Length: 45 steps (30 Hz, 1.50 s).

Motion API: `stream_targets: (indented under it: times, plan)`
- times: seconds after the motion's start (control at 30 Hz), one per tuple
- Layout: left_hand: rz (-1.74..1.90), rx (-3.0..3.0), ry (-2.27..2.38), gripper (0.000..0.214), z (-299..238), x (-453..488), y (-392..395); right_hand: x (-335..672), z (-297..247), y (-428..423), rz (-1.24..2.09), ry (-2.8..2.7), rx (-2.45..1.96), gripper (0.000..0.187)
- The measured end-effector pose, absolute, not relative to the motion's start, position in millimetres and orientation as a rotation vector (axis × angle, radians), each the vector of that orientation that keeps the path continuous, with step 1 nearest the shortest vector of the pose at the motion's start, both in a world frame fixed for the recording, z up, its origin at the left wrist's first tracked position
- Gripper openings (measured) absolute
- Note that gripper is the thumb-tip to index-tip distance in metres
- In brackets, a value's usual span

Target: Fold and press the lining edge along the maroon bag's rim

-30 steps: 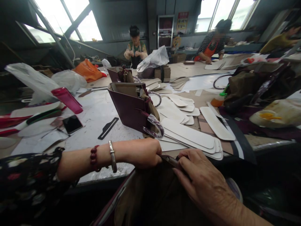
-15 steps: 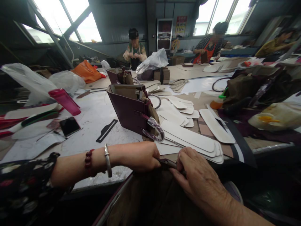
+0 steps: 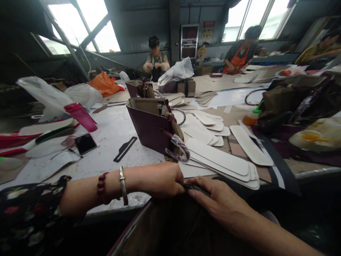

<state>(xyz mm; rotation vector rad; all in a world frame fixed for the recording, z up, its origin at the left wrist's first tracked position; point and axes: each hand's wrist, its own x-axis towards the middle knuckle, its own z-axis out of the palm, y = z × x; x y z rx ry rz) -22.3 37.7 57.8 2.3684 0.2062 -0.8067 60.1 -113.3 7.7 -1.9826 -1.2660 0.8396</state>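
A dark handbag [image 3: 170,227] with a brownish lining is close to me, below the table's front edge. My left hand [image 3: 165,179] is closed on its top edge, fingers curled into a pinch. Just to the right, my right hand [image 3: 221,199] grips the same edge between thumb and fingers. The two hands nearly meet. Beyond them a maroon handbag [image 3: 146,128] stands open on the table, its handle [image 3: 181,151] wrapped in clear plastic. White stiffener pieces [image 3: 221,160] lie in a fanned stack to its right.
On the left are a black slotted strip [image 3: 125,149], a phone [image 3: 85,143] and a pink bottle [image 3: 81,116]. An orange-liquid bottle [image 3: 250,119] and more bags [image 3: 290,99] stand right. Across the table, several people work, one in an orange apron [image 3: 236,63].
My right hand has slid left along the bag's edge, closer to my left hand, its fingers straighter. The view has shifted slightly. The person in the orange apron has lowered a brown piece.
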Motion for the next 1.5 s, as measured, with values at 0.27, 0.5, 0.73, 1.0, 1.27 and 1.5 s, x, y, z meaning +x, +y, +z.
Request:
stream_targets:
  times: [0.27, 0.5, 0.73, 1.0, 1.27, 1.5]
  plan:
    - [-0.823, 2.414, 0.229, 0.023, 59, -22, 38, 66, -1, -109, 0.916, -1.229, -1.912, 0.022]
    - [-0.841, 2.404, 0.219, 0.021, 59, -22, 37, 65, -2, -109, 0.847, -1.286, -1.947, 0.023]
    - [-0.827, 2.414, 0.208, 0.017, 55, -22, 38, 58, -2, -108, 0.734, -1.283, -2.066, 0.021]
    - [-0.915, 2.203, 0.294, 0.021, 52, -17, 40, 50, -1, -107, 0.675, -1.234, -2.159, 0.022]
    - [-0.836, 2.150, 0.265, 0.020, 42, -15, 41, 51, -3, -136, 0.589, -1.297, -2.218, 0.022]
    - [-0.846, 2.162, 0.241, 0.019, 42, -15, 40, 48, -3, -153, 0.560, -1.266, -2.433, 0.015]
